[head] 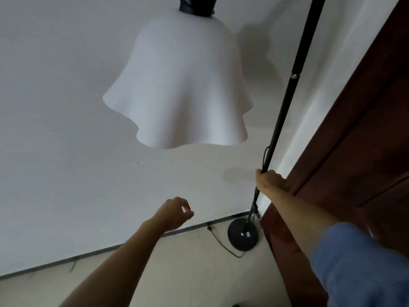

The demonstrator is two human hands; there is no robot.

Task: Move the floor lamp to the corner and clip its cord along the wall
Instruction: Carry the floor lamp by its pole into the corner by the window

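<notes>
Far left: bare white wall (55,118) running down to a thin grey baseboard (88,254), with pale floor (199,273) open below it. Left of centre: left hand (176,214) raised before the wall, empty, fingers loosely curled with thumb and forefinger nearly meeting, touching nothing. Above it: wavy-edged white lamp shade (177,85) hanging free of the wall under a black socket. Low on the floor: black cord (221,242) trailing loose from the baseboard in a curve to the round black lamp base (242,237), sitting in the corner just beside the wall and the door. Up from the base: black lamp pole (285,105) leaning slightly, gripped partway up by the right hand (269,179), fingers wrapped tight around it, blue sleeve (358,267) behind. Far right: dark brown wooden door (365,129), its edge near the pole, little room between.
</notes>
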